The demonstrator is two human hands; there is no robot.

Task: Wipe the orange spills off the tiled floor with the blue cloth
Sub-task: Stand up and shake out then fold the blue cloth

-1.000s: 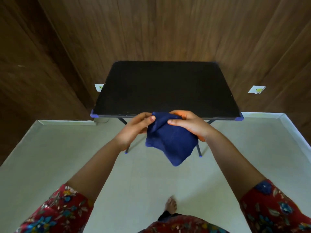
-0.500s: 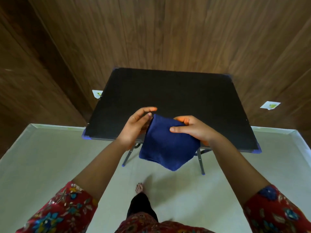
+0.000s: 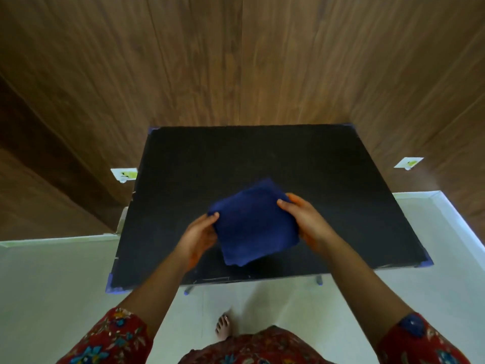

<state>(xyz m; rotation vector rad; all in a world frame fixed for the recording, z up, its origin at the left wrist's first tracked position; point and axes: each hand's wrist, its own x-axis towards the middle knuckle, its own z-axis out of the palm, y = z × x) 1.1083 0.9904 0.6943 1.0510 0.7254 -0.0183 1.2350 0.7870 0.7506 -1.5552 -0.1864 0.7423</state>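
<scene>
Both hands on the folded dark-blue cloth [image 3: 253, 222], above the black rectangular table [image 3: 341, 206].
Left hand [image 3: 199, 237] fingers grasp its left edge; right hand [image 3: 305, 222] fingers grasp the right.

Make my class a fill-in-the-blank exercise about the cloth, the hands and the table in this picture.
1. The folded cloth is coloured ____.
2. The left hand and right hand grip it at ____ sides.
3. The table under the cloth has a ____ top.
Missing words: blue; opposite; black.
</scene>
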